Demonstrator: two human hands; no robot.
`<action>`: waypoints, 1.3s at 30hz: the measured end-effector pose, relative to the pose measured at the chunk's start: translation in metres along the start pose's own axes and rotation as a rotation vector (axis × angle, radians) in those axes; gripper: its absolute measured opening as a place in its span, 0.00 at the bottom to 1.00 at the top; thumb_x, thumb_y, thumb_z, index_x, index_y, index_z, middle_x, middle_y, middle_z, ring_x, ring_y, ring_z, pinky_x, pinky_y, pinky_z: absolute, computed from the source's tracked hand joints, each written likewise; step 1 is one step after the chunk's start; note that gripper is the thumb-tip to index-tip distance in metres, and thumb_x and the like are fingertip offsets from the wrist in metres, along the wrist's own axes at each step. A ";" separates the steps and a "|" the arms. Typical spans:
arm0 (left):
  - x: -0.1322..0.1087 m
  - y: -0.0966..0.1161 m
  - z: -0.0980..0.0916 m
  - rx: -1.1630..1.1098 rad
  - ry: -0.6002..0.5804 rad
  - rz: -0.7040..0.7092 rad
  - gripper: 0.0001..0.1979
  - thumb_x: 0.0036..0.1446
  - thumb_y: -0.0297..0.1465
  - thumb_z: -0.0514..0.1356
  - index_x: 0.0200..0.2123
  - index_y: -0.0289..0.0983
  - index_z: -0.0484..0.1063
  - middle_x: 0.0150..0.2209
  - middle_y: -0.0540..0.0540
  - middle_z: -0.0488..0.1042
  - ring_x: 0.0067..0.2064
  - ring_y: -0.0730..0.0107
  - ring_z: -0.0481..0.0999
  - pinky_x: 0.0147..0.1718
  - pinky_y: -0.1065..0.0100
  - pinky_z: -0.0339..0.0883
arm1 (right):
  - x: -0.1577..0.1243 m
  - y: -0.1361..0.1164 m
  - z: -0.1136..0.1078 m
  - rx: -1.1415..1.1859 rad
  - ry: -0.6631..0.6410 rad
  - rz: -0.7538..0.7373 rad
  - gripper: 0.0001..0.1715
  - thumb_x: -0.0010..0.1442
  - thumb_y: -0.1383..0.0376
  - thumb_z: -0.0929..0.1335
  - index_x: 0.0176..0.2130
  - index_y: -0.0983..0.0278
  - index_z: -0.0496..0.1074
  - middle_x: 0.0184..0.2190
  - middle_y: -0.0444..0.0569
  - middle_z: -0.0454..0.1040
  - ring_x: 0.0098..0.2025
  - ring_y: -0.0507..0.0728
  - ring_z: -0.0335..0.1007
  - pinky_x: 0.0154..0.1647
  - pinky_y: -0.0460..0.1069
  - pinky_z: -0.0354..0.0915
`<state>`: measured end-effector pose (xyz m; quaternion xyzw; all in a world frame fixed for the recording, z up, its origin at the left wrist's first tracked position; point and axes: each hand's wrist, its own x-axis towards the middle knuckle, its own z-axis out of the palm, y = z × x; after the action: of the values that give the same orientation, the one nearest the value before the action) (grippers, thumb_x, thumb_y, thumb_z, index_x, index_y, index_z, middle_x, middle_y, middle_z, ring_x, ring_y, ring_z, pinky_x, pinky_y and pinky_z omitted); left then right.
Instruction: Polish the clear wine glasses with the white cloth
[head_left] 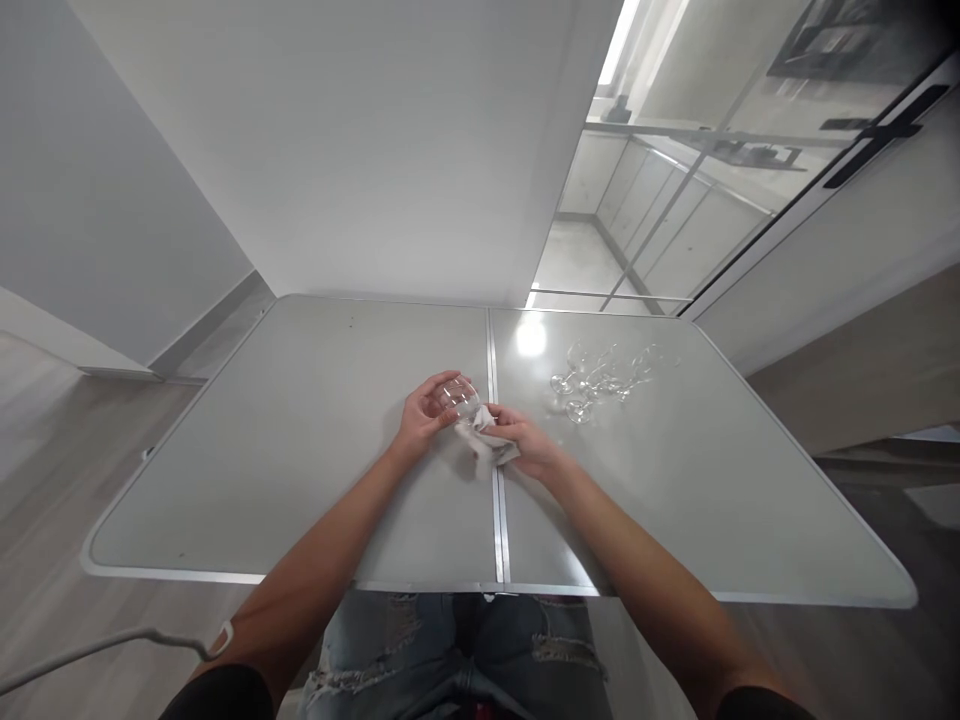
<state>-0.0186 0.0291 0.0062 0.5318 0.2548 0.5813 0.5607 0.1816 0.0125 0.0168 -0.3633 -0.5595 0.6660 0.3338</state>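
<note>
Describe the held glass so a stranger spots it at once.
Find the grey table and the metal strip down its middle. Just left of that strip, the left hand holds a clear glass. Unlike the glassware clustered farther right, it is held.

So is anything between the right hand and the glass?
Yes, a white cloth in the right hand sits between it and the clear glass. Any fingertip contact underneath is hidden. Nothing visible separates the left hand from the glass.

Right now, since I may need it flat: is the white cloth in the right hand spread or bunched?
Bunched: the white cloth shows crumpled, uneven folds in the right hand, not one flat sheet.
</note>
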 end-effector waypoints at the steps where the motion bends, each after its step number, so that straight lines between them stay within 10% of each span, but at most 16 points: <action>1: 0.000 0.000 0.000 -0.021 -0.008 -0.001 0.35 0.49 0.42 0.73 0.58 0.39 0.70 0.57 0.33 0.74 0.55 0.48 0.78 0.55 0.51 0.72 | 0.000 -0.002 -0.003 0.123 -0.074 0.062 0.18 0.58 0.53 0.69 0.42 0.62 0.67 0.29 0.46 0.73 0.28 0.56 0.70 0.31 0.52 0.69; 4: 0.001 -0.003 -0.001 -0.041 0.022 0.008 0.35 0.48 0.40 0.74 0.57 0.38 0.70 0.56 0.33 0.74 0.54 0.48 0.78 0.56 0.51 0.72 | -0.002 -0.007 -0.007 0.132 -0.040 0.037 0.18 0.59 0.52 0.69 0.41 0.62 0.68 0.28 0.46 0.72 0.26 0.55 0.68 0.29 0.50 0.66; 11: 0.004 -0.009 -0.006 -0.016 0.094 0.055 0.33 0.46 0.35 0.76 0.56 0.40 0.72 0.56 0.36 0.74 0.53 0.53 0.79 0.54 0.54 0.73 | -0.003 0.000 0.009 -0.801 0.348 -0.412 0.04 0.58 0.67 0.67 0.37 0.61 0.70 0.34 0.50 0.74 0.39 0.58 0.67 0.39 0.50 0.61; 20: 0.002 -0.003 -0.001 -0.041 0.037 0.037 0.32 0.49 0.38 0.74 0.56 0.39 0.72 0.55 0.35 0.74 0.54 0.49 0.78 0.56 0.49 0.72 | -0.003 -0.011 -0.005 0.250 -0.003 0.111 0.19 0.56 0.52 0.70 0.42 0.60 0.69 0.29 0.45 0.71 0.26 0.55 0.66 0.30 0.50 0.64; 28: 0.004 -0.010 -0.008 0.016 0.093 0.073 0.33 0.47 0.37 0.75 0.56 0.40 0.71 0.56 0.36 0.74 0.54 0.52 0.78 0.54 0.53 0.73 | -0.004 0.000 0.005 -0.804 0.297 -0.429 0.05 0.57 0.68 0.67 0.37 0.60 0.71 0.33 0.48 0.73 0.38 0.57 0.66 0.40 0.50 0.60; 36: 0.003 -0.003 -0.004 -0.003 0.030 0.035 0.32 0.48 0.40 0.74 0.56 0.38 0.71 0.55 0.35 0.74 0.54 0.49 0.78 0.55 0.50 0.72 | 0.002 -0.010 -0.002 0.303 0.015 0.134 0.15 0.54 0.56 0.71 0.39 0.60 0.68 0.25 0.43 0.69 0.24 0.54 0.64 0.28 0.49 0.62; 39: 0.003 -0.004 -0.004 0.000 0.013 0.039 0.33 0.48 0.39 0.74 0.56 0.39 0.71 0.55 0.35 0.73 0.54 0.49 0.78 0.55 0.50 0.72 | 0.002 -0.010 -0.005 0.311 0.014 0.140 0.16 0.55 0.55 0.70 0.40 0.60 0.68 0.25 0.43 0.69 0.24 0.54 0.64 0.27 0.49 0.61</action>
<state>-0.0204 0.0339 0.0025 0.5329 0.2480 0.5956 0.5475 0.1851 0.0179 0.0263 -0.3500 -0.4204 0.7638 0.3426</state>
